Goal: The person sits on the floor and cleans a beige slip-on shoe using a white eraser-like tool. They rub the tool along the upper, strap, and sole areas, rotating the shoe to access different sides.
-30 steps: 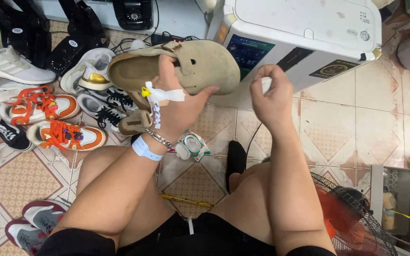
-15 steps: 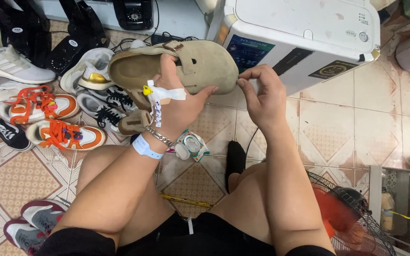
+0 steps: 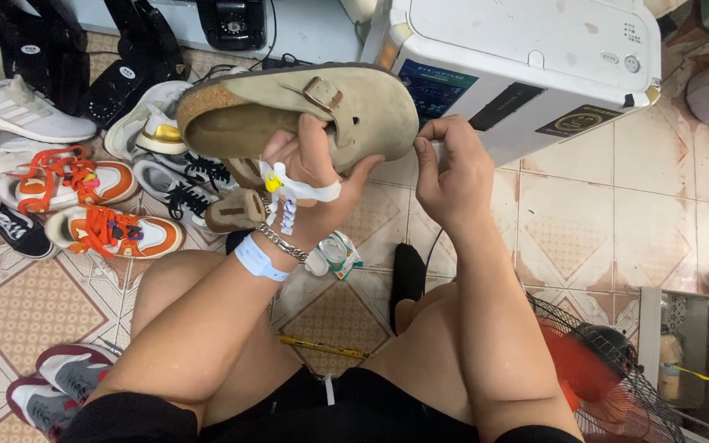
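My left hand point(image 3: 309, 184) grips a tan suede clog point(image 3: 354, 102) with a strap buckle and a cork footbed, held up in front of me with the toe pointing right. White tags with a yellow bead point(image 3: 289, 193) hang across that hand's fingers. My right hand point(image 3: 453, 168) is at the clog's toe, fingertips pinched together against its edge; whether they hold something small I cannot tell. A second tan clog point(image 3: 235, 211) lies on the floor below my left hand.
Several shoes lie at the left: orange-laced sneakers point(image 3: 112, 230), white sneakers point(image 3: 18, 107), a black shoe point(image 3: 10, 230). A white machine point(image 3: 535, 66) stands ahead. A roll of tape point(image 3: 334, 254) lies on the tiled floor. A red fan point(image 3: 609, 369) stands at lower right.
My right hand moved left from beside the clog and now pinches at its toe. The clog stayed in my left hand, barely shifting.
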